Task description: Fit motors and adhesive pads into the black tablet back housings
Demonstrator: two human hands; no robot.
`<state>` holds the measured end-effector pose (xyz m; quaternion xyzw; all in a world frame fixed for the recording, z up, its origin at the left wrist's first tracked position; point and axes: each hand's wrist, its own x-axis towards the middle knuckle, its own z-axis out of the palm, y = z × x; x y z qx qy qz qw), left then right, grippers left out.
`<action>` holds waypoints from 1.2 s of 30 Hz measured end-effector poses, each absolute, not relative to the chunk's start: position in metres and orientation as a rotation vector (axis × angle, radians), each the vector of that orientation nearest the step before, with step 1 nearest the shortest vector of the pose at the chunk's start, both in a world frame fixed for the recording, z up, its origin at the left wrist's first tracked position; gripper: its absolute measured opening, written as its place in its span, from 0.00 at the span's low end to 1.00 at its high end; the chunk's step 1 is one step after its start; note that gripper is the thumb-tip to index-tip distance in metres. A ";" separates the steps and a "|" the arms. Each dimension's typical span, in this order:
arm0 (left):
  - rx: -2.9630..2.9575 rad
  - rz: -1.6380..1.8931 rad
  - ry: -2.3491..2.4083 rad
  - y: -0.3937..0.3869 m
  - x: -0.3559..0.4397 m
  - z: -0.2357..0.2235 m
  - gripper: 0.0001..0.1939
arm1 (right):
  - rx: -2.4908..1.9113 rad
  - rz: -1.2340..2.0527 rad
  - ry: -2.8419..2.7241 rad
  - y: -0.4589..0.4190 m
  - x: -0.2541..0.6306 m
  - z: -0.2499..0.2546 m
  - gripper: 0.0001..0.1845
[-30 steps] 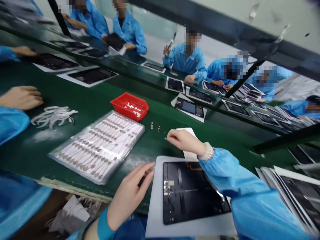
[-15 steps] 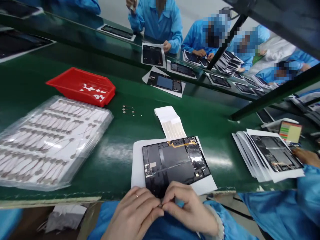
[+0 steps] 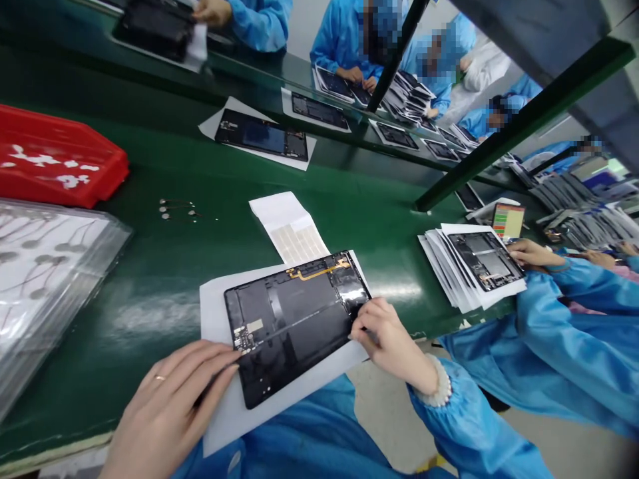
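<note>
An opened tablet (image 3: 299, 326), black with a small circuit board and an orange flex cable, lies tilted on a white paper sheet (image 3: 214, 313) at the table's front edge. My left hand (image 3: 174, 392) is at the tablet's left edge, with fingers and thumb closed on the rim near the circuit board. At the right edge, my right hand (image 3: 382, 336) pinches the tablet's side near the lower corner. A strip of pale adhesive pieces on white backing (image 3: 294, 229) lies just behind the tablet, its near end meeting the tablet's top edge.
To the left are a red bin (image 3: 60, 159) with white scraps and a clear plastic bag of wired discs (image 3: 44, 266). Several small wired discs (image 3: 167, 209) lie loose. Another tablet (image 3: 264, 136) sits behind. A co-worker's hand (image 3: 534, 254) touches a tablet stack (image 3: 464, 273) at right.
My hands, earlier together in front of the tablet with fingertips pinched, have parted to its left and right edges. The view has swung right, so the bin and bag sit further left.
</note>
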<state>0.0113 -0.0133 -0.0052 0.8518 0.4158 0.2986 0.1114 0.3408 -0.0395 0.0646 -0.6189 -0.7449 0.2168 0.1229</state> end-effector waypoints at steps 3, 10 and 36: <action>2.549 0.848 1.229 -0.014 0.013 -0.004 0.12 | -1.852 0.618 -2.299 -0.034 0.337 0.067 0.09; 2.601 0.846 1.218 -0.011 0.015 -0.001 0.11 | -1.913 0.222 -2.677 -0.020 0.329 0.074 0.08; 2.424 0.765 1.761 0.002 0.040 0.012 0.20 | -2.069 0.216 -1.897 0.000 0.366 0.031 0.09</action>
